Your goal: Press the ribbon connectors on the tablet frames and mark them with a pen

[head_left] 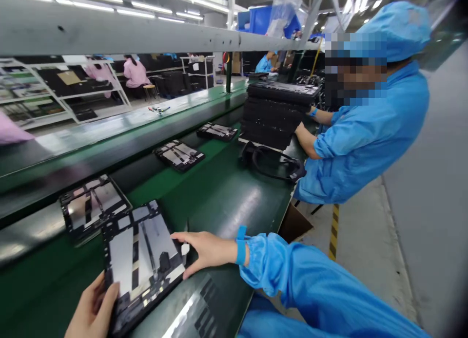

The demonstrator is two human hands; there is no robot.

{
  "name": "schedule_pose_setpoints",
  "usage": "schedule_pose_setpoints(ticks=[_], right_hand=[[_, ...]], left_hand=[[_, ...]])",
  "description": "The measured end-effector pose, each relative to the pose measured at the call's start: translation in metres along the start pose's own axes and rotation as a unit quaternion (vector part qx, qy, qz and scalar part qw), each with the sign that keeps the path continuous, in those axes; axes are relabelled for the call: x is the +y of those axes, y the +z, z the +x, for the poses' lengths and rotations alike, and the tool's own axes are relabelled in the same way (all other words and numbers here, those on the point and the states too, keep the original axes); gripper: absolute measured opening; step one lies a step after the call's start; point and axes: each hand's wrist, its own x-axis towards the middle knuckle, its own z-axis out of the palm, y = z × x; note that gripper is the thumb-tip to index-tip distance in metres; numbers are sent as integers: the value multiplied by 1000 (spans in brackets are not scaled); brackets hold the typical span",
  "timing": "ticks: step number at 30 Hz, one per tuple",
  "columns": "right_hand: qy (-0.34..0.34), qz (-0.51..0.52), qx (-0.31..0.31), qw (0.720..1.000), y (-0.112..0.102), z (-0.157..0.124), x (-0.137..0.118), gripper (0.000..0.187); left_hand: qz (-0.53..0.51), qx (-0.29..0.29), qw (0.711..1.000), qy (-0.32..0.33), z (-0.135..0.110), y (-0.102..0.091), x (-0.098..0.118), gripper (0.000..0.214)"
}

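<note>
An opened tablet (126,250), its silvery inner parts and black frame showing, lies tilted across the near left of the bench. My left hand (89,309) is closed on its lower left edge, thumb on top and fingers at the side. Against the tablet's right edge, my right hand (210,253) has its index finger and thumb spaced apart and gripping the rim. A small white piece (185,249) shows beside these fingers, with a thin dark tip above it; what they belong to is unclear. Just behind sits another opened tablet (97,204), partly overlapped by the held one.
More opened tablets (179,155) (217,131) lie along the green belt (204,182). A tall stack of black trays (268,114) stands farther up, with a black strap-like object (270,165) before it. A co-worker in blue (369,128) handles the stack at right. A cardboard box (295,223) sits below the edge.
</note>
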Motion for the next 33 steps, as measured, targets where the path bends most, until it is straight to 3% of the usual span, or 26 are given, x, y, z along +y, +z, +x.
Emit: schedule_pose_setpoints(ticks=[3, 7, 11, 14, 20, 22, 27, 33], right_hand=[[-5, -25, 2, 1000, 0, -10, -1, 94], [-6, -23, -10, 1000, -3, -10, -4, 96], [16, -15, -13, 1000, -9, -16, -8, 84], [42, 2, -12, 999, -17, -27, -7, 71], [32, -22, 27, 999, -21, -34, -20, 54], [-3, -35, 35, 999, -10, -28, -32, 44], [-90, -74, -49, 992, 27, -10, -52, 29], [-95, -60, -46, 993, 41, -8, -48, 25]], left_hand=[[-25, -42, 997, -53, -18, -7, -3, 77], [-32, -71, 997, 0, -60, -9, 10, 80], [-3, -14, 997, 78, -99, 7, 28, 56], [15, 12, 993, 114, -116, 17, 36, 45], [46, 10, 991, 122, -119, 4, 49, 45], [32, 8, 991, 130, -113, 1, 56, 41], [22, -16, 985, 169, -96, 8, 69, 16], [-81, -26, 986, 141, -107, 16, 68, 8]])
